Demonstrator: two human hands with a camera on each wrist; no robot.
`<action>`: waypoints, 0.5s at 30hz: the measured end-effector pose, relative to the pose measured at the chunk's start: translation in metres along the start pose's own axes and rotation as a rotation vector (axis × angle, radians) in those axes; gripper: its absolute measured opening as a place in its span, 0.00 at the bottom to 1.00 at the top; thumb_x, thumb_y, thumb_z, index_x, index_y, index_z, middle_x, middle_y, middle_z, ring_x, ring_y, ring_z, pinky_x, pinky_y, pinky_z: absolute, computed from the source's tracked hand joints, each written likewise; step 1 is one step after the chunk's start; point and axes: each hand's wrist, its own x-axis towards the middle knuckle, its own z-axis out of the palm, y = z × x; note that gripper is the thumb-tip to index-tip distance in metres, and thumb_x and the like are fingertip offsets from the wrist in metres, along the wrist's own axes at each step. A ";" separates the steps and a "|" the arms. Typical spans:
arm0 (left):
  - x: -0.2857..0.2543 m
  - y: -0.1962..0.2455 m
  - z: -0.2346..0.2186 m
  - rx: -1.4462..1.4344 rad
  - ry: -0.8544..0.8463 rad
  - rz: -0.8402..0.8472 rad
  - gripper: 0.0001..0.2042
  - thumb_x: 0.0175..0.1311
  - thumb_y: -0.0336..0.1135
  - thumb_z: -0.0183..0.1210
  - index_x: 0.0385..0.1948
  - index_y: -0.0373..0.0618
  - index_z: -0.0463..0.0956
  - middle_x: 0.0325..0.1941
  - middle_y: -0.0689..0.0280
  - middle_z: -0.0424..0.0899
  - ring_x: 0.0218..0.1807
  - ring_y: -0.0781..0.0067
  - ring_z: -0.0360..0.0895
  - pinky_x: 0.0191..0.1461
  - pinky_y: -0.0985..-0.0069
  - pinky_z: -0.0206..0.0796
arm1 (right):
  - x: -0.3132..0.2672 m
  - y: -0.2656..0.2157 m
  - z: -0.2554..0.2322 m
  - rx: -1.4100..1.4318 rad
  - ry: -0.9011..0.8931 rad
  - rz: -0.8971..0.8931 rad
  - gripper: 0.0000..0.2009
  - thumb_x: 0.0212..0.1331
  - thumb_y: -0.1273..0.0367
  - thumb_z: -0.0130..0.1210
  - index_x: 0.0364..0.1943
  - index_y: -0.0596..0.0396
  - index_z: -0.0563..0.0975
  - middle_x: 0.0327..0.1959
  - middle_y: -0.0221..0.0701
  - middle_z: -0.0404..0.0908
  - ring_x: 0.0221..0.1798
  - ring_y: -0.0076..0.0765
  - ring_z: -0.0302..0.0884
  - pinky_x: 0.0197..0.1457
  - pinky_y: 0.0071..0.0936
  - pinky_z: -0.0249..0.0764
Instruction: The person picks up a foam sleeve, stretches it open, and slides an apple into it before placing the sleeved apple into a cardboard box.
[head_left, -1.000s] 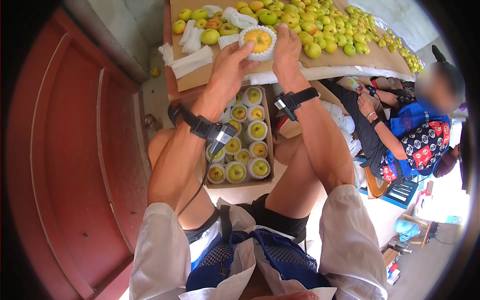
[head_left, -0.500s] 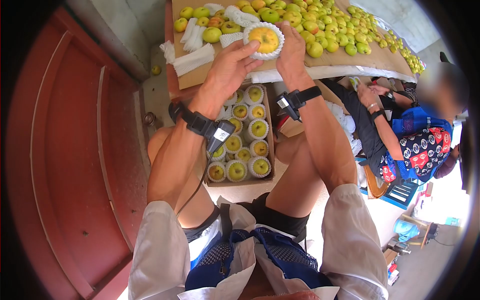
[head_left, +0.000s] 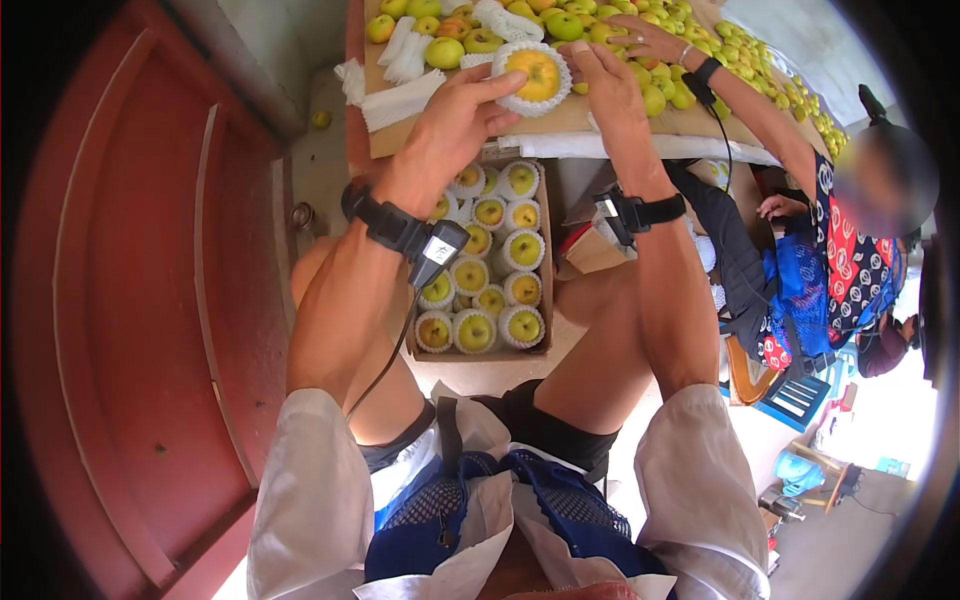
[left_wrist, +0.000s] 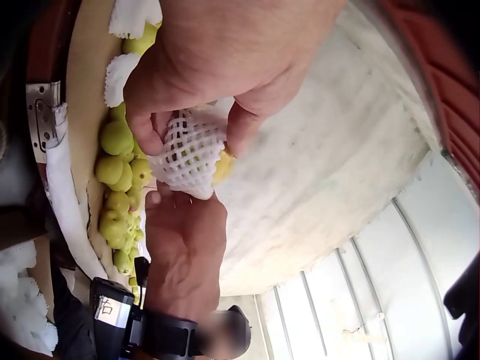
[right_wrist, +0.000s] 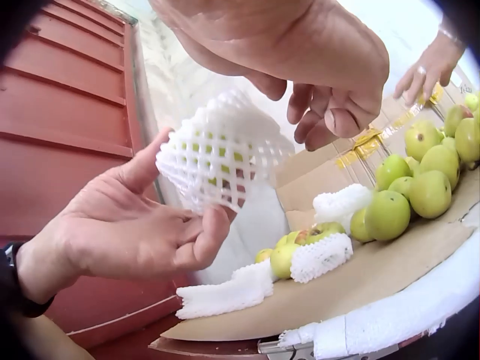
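A yellow-green apple sits in a white foam net above the near edge of the table. My left hand grips it from the left, with the thumb on one side and fingers on the other, as the left wrist view also shows. My right hand is right beside the net on its other side. Its fingers are loosely bent at the net's edge with nothing between them in the right wrist view. The apple's yellow face points up toward the head camera.
Loose apples cover the cardboard-topped table, with flat foam nets at its left. Below, a carton holds netted apples between my knees. A red door stands left. Another person's hand reaches over the apples from the right.
My right hand has drawn slightly right, away from the netted apple, which stays in my left hand. The other person's arm has stretched out over the loose apples.
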 end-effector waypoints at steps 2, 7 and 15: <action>0.001 -0.006 -0.006 0.049 0.048 0.040 0.29 0.63 0.41 0.67 0.62 0.35 0.68 0.53 0.63 0.80 0.54 0.75 0.76 0.55 0.75 0.69 | -0.012 -0.013 0.000 -0.163 -0.050 -0.062 0.22 0.65 0.54 0.57 0.50 0.60 0.81 0.46 0.39 0.85 0.48 0.36 0.80 0.55 0.31 0.74; 0.001 -0.011 -0.023 0.236 0.039 -0.003 0.28 0.65 0.42 0.65 0.62 0.36 0.69 0.52 0.60 0.80 0.50 0.73 0.79 0.53 0.76 0.70 | -0.033 -0.028 0.003 -0.456 -0.208 -0.114 0.35 0.58 0.46 0.65 0.63 0.56 0.73 0.52 0.39 0.81 0.51 0.37 0.78 0.57 0.31 0.72; -0.024 0.000 0.006 0.226 0.080 -0.160 0.25 0.66 0.34 0.60 0.62 0.35 0.65 0.51 0.62 0.78 0.50 0.73 0.75 0.53 0.75 0.69 | -0.054 -0.026 0.011 -0.427 -0.364 -0.252 0.38 0.53 0.57 0.72 0.64 0.59 0.67 0.54 0.42 0.79 0.57 0.36 0.76 0.60 0.32 0.73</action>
